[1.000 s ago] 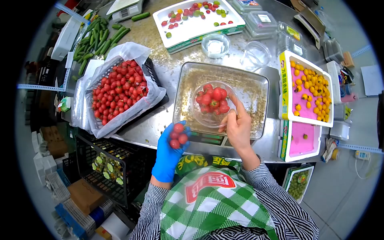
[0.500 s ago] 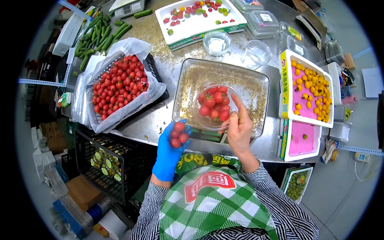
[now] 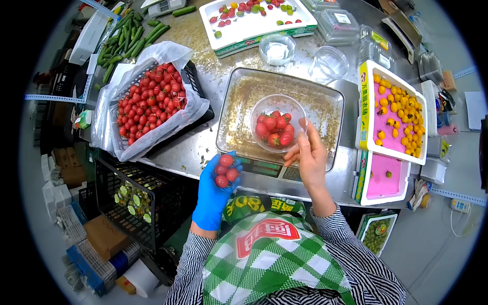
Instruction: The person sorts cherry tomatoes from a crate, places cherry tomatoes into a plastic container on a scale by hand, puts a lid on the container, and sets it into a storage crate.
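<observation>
My left hand (image 3: 212,190), in a blue glove, cups three red cherry tomatoes (image 3: 226,171) in its curled fingers, in front of the scale's near edge. With its bare thumb and fingers, my right hand (image 3: 311,155) grips the right rim of a clear round plastic bowl (image 3: 257,109). Several red cherry tomatoes (image 3: 275,128) are gathered in the bowl. Beneath the bowl is the metal tray of a scale (image 3: 239,84); whether the bowl touches it I cannot tell. The scale's display panel is partly visible between my hands.
At left, a lined crate (image 3: 195,91) holds many red tomatoes (image 3: 152,101), with cucumbers (image 3: 132,40) behind. A white foam box (image 3: 239,38) of mixed tomatoes and empty clear bowls (image 3: 277,49) lie beyond the scale. Yellow tomatoes (image 3: 401,112) fill a box at right, near clear clamshells (image 3: 338,25).
The bowl has moved slightly away from me and sits more level, its tomatoes settled lower. My right hand has shifted a little right along with it. My left hand still holds its tomatoes.
</observation>
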A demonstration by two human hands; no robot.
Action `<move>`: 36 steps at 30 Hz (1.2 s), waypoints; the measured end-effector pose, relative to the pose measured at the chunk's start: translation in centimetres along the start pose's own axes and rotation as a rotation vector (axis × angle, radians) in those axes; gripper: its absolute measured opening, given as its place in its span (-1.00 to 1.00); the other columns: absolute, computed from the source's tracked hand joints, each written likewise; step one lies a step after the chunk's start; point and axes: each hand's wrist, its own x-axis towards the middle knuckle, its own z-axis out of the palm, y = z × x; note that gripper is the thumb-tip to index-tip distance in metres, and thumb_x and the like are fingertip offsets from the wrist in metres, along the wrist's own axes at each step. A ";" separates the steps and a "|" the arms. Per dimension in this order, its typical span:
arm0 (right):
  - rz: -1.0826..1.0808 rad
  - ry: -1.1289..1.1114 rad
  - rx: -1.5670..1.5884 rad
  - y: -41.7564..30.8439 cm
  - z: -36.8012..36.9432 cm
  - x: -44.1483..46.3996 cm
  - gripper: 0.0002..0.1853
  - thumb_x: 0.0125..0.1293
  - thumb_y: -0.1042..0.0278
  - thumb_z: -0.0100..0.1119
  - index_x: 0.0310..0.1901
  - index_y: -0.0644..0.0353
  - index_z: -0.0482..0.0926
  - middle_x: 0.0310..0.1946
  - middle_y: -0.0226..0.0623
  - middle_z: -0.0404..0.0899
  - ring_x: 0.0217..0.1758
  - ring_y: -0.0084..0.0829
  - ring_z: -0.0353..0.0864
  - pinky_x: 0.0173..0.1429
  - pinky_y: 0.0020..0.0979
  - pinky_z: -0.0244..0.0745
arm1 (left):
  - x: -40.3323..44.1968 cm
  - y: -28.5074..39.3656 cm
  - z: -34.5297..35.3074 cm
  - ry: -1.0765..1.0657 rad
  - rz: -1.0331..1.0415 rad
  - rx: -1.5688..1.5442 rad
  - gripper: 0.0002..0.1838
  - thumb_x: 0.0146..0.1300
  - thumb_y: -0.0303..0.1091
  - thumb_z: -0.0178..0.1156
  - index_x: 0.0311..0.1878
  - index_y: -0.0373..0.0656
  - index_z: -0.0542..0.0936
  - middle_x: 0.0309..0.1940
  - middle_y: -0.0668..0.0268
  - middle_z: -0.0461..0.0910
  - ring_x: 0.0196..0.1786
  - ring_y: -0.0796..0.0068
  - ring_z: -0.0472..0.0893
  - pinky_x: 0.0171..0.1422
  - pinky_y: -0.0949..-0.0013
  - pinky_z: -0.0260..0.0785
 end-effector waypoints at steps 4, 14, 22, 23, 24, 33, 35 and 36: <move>-0.097 -0.002 -0.071 -0.1 -0.2 1.4 -0.47 0.36 0.48 -0.06 0.34 0.40 0.15 -0.36 -0.14 0.57 -0.57 -0.52 0.56 -0.54 -0.50 0.52 | -0.1 0.0 0.2 -0.002 -0.003 0.024 -0.50 0.33 -0.02 0.05 0.17 -0.19 0.48 -0.09 0.20 0.59 -0.04 0.35 0.58 -0.12 0.33 0.47; -0.074 0.164 -0.190 -1.9 0.8 2.2 -0.50 0.24 0.62 -0.02 0.25 0.42 0.29 0.06 -0.08 0.46 -0.55 -0.52 0.59 -0.60 -0.52 0.50 | 2.6 2.3 0.0 -0.093 -0.127 0.006 -0.49 0.33 -0.05 0.04 0.17 -0.26 0.44 -0.16 0.18 0.56 -0.12 0.33 0.55 -0.26 0.36 0.49; -0.128 0.425 -0.300 -1.0 1.0 0.2 -0.61 0.37 0.37 0.06 0.19 0.29 0.40 -0.44 -0.33 0.55 -0.65 -0.69 0.43 -0.61 -0.60 0.31 | 3.6 6.9 -2.4 -0.211 -0.038 -0.053 -0.52 0.33 -0.07 0.07 0.15 -0.23 0.46 -0.15 0.16 0.56 -0.18 0.34 0.56 -0.30 0.35 0.52; -0.144 0.474 -0.324 -0.6 0.6 -0.3 -0.62 0.38 0.34 0.07 0.18 0.26 0.42 -0.54 -0.39 0.54 -0.66 -0.71 0.40 -0.61 -0.61 0.28 | 4.4 8.1 -3.9 -0.237 0.033 -0.054 -0.55 0.33 -0.08 0.08 0.13 -0.22 0.48 -0.14 0.16 0.58 -0.20 0.35 0.57 -0.30 0.35 0.52; -0.211 0.527 -0.325 -0.3 0.4 -0.8 -0.67 0.38 0.35 0.05 0.13 0.24 0.46 -0.66 -0.47 0.45 -0.68 -0.73 0.37 -0.61 -0.63 0.22 | 4.9 9.7 -4.6 -0.251 0.137 -0.008 -0.56 0.34 -0.08 0.08 0.12 -0.22 0.49 -0.15 0.18 0.58 -0.18 0.37 0.58 -0.30 0.37 0.51; -0.229 0.619 -0.643 1.3 -1.8 -7.4 -0.82 0.29 0.54 0.07 -0.09 0.34 0.54 -0.31 -0.28 0.57 -0.55 -0.59 0.52 -0.48 -0.56 0.38 | 7.6 22.0 -5.4 0.110 0.797 0.530 -0.58 0.29 -0.10 0.16 0.15 -0.08 0.52 0.01 0.32 0.57 0.02 0.45 0.56 0.00 0.34 0.37; -0.308 0.634 -0.733 1.9 -2.1 -8.3 -0.84 0.28 0.55 0.08 -0.12 0.33 0.55 -0.30 -0.24 0.58 -0.54 -0.57 0.52 -0.48 -0.54 0.38 | 9.9 22.6 -6.3 0.228 0.942 0.770 -0.61 0.31 -0.14 0.16 0.13 -0.11 0.53 0.00 0.34 0.57 -0.03 0.48 0.57 -0.12 0.42 0.39; -0.301 0.632 -0.737 2.2 -2.4 -8.7 -0.85 0.28 0.55 0.09 -0.14 0.33 0.55 -0.30 -0.23 0.58 -0.54 -0.57 0.52 -0.48 -0.54 0.38 | 12.1 23.1 -7.7 0.253 0.989 0.877 -0.63 0.33 -0.17 0.16 0.13 -0.11 0.53 -0.02 0.36 0.57 -0.09 0.50 0.58 -0.23 0.49 0.37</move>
